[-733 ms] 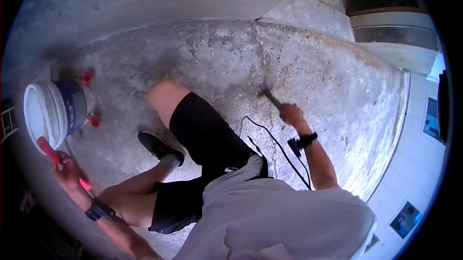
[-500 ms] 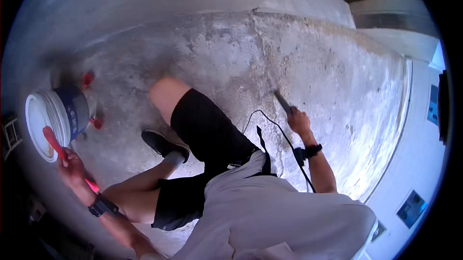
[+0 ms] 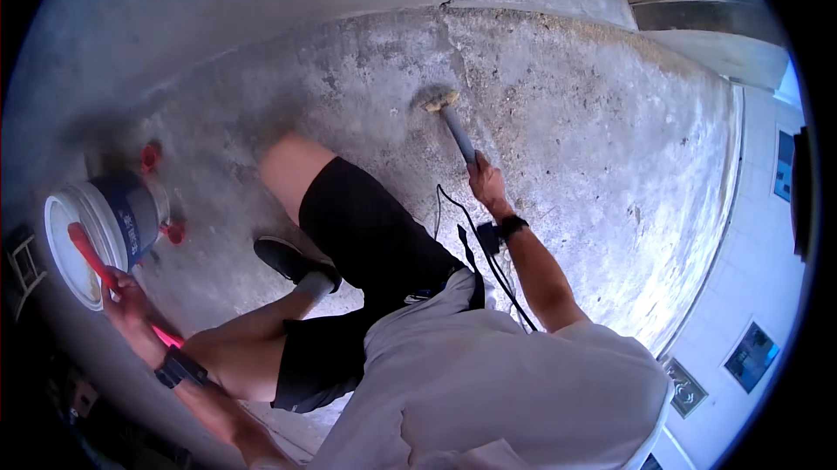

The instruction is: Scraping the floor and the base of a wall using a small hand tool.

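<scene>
My right hand is closed round the grey handle of a hammer-like tool. Its yellowish crosswise head is at the rough grey wall, next to a dark patch or shadow. Over on the left, my left hand grips a long red rod-like thing. One end of it reaches in front of a white-and-blue bucket, and the other passes below my hand beside my leg; its kind does not show.
Two red cup-shaped pieces stick out beside the bucket. A black cord runs by my right wrist. My bent knee and dark shoe lie between my hands. Framed pictures appear along the pale strip at right.
My right hand has moved up and left with the hammer-like tool, whose yellowish head now shows against the wall. My left hand keeps its hold on the red thing, nearly still.
</scene>
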{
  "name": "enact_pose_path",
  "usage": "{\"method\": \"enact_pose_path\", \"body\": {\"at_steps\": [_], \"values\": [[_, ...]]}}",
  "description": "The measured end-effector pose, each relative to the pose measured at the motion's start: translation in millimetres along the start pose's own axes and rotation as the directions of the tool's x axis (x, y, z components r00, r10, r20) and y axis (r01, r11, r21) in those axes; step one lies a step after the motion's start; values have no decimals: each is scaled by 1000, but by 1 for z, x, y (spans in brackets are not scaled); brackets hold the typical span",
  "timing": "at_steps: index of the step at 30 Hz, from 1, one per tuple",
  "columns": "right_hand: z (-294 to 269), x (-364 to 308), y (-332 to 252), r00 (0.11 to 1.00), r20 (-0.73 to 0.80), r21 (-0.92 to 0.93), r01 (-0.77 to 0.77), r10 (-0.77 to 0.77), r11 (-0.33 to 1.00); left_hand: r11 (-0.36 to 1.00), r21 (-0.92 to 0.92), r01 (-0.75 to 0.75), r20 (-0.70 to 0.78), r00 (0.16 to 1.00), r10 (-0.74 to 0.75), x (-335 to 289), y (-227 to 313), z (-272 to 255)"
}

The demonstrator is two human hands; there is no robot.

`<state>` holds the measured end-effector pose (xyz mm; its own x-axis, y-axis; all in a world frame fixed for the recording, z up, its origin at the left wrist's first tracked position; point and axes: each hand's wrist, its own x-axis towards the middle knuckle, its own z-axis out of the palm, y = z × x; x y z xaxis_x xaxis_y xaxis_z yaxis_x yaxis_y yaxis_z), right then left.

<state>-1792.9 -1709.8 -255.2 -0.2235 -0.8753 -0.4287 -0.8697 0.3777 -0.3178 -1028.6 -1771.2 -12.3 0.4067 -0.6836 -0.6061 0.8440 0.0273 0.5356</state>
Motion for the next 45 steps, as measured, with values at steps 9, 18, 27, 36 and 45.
{"method": "enact_pose_path", "body": {"at_steps": [9, 18, 27, 36, 45], "values": [[26, -74, 53, 999, 25, -10, -36, 36, 999, 995, 66, -69, 135, 989, 59, -50, -13, 5], [27, -4, 56, 992, -8, -54, -126, 126, 991, 990, -101, -102, 50, 993, 108, -95, -32, 23], [13, 130, -140, 917, 104, -112, 395, -385, 912, 984, -83, -159, 58, 985, 165, -108, -35, 17], [-11, 118, -138, 916, 230, -229, 379, -328, 897, 957, -27, -289, -88, 954, 286, -128, -38, 17], [9, 140, -259, 804, 306, -231, 582, -509, 780, 955, -104, -278, -144, 954, 262, -136, -47, 25]]}}
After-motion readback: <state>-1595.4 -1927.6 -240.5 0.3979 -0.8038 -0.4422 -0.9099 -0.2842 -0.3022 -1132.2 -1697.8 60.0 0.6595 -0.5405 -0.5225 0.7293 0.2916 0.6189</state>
